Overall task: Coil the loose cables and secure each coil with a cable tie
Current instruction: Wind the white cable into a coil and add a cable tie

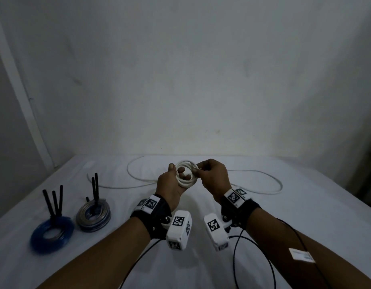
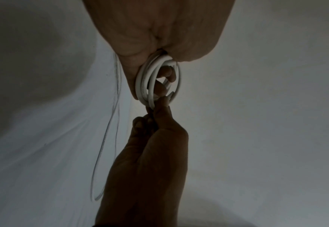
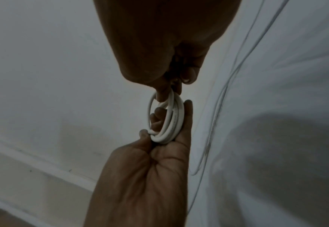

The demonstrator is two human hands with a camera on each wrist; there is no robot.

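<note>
Your left hand (image 1: 170, 185) curls its thumb and fingers round a small white coil (image 1: 185, 174) held up over the table (image 1: 305, 236), and your right hand (image 1: 213, 180) pinches the cable at the coil's right edge. The rest of the white cable (image 1: 264, 189) lies loose on the table behind. If your left thumb eases, the springy loops may fan open, and a snag in that slack could jerk the coil. The two tied coils (image 1: 92, 215) sit well apart to your left, so nothing crowds you there.
</note>
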